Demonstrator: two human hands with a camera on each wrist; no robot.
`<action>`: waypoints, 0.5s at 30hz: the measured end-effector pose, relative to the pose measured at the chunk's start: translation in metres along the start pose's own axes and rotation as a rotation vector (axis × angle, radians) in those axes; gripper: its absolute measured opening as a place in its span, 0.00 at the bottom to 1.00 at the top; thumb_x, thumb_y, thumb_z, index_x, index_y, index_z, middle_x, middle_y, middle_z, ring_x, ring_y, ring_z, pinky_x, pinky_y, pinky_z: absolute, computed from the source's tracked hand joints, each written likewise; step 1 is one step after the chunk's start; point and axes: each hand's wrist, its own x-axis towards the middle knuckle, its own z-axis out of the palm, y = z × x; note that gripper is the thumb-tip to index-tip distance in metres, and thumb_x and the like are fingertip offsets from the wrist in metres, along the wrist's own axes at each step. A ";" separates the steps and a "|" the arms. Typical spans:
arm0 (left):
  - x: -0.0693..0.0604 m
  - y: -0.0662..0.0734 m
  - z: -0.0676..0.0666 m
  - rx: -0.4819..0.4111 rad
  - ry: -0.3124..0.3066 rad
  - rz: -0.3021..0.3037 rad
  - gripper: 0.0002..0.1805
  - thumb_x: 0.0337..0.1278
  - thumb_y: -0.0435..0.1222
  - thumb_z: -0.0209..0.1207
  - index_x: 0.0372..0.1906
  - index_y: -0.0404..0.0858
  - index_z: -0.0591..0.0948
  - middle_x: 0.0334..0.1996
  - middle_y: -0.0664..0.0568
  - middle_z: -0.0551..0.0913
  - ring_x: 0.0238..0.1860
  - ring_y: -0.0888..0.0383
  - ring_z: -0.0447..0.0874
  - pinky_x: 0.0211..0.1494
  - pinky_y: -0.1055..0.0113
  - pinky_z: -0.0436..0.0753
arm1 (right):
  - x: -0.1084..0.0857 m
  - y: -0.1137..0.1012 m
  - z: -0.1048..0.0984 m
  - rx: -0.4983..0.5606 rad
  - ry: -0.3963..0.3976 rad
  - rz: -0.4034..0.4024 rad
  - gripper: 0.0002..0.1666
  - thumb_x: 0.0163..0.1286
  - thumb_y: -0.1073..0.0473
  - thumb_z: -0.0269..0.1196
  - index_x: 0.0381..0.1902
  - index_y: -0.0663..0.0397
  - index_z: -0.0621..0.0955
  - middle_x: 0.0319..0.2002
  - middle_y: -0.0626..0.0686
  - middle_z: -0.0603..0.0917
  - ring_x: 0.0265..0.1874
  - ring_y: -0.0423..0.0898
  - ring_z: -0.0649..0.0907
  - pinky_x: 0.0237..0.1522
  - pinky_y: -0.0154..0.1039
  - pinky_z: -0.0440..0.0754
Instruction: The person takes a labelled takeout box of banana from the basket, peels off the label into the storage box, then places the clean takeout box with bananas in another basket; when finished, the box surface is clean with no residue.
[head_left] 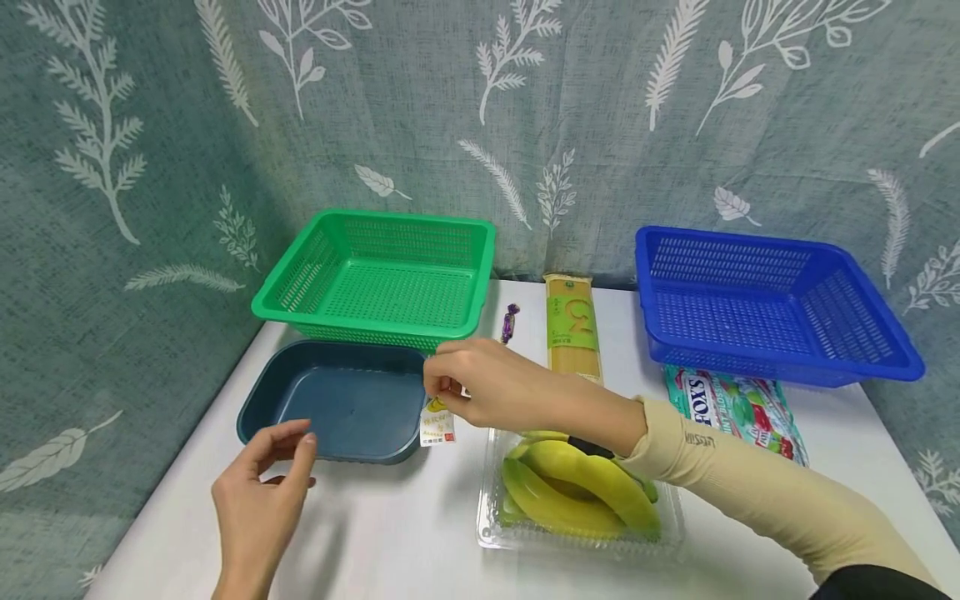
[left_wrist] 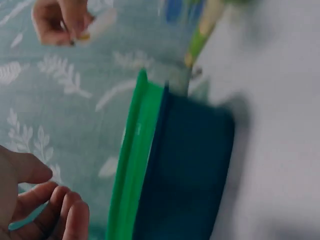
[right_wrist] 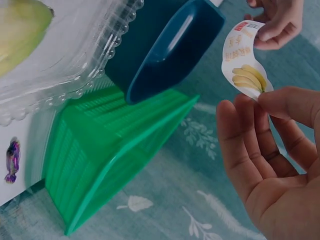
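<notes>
My right hand point(head_left: 491, 383) pinches a small white paper label point(right_wrist: 245, 62) between thumb and fingertips. Bananas and gold lettering are printed on the label, which curves and hangs over the right rim of the dark blue tub point(head_left: 330, 408). Near the tub's front left corner is my left hand point(head_left: 262, 492), its fingers loosely bent and nothing in them. In the head view the two hands are well apart. Below my right forearm sits a clear plastic box point(head_left: 491, 533) holding bananas point(head_left: 570, 492), partly covered by the arm.
A green basket point(head_left: 408, 292) stands behind the tub and a blue basket point(head_left: 735, 317) at the back right. Between them lie a purple wrapped candy point(head_left: 510, 321) and a yellow noodle pack point(head_left: 572, 325). A FOX'S candy bag point(head_left: 738, 408) lies before the blue basket.
</notes>
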 end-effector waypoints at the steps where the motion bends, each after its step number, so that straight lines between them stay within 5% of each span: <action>1: 0.005 -0.005 -0.004 0.036 0.017 0.027 0.08 0.59 0.29 0.66 0.44 0.38 0.87 0.31 0.53 0.86 0.28 0.73 0.80 0.23 0.79 0.78 | 0.003 0.000 0.001 -0.003 -0.004 -0.001 0.10 0.68 0.72 0.61 0.32 0.52 0.80 0.29 0.43 0.76 0.29 0.39 0.73 0.33 0.30 0.74; 6: 0.032 -0.028 -0.022 0.223 0.050 0.121 0.12 0.56 0.30 0.66 0.47 0.35 0.87 0.34 0.46 0.87 0.34 0.66 0.81 0.32 0.80 0.75 | 0.016 0.003 0.009 -0.023 -0.019 -0.005 0.11 0.66 0.73 0.59 0.30 0.53 0.81 0.28 0.44 0.75 0.29 0.39 0.73 0.35 0.31 0.73; 11: 0.056 -0.040 -0.033 0.359 -0.011 0.049 0.19 0.59 0.34 0.64 0.55 0.33 0.84 0.44 0.36 0.84 0.44 0.39 0.83 0.45 0.44 0.73 | 0.028 0.005 0.014 -0.043 -0.033 -0.003 0.12 0.64 0.74 0.58 0.30 0.53 0.81 0.28 0.44 0.75 0.29 0.39 0.73 0.34 0.30 0.72; 15: 0.071 -0.046 -0.035 0.432 -0.098 -0.019 0.22 0.63 0.36 0.61 0.59 0.32 0.81 0.50 0.32 0.79 0.49 0.35 0.80 0.46 0.37 0.73 | 0.039 0.004 0.017 -0.055 -0.052 0.020 0.11 0.64 0.74 0.59 0.30 0.53 0.81 0.26 0.44 0.75 0.29 0.39 0.73 0.35 0.31 0.72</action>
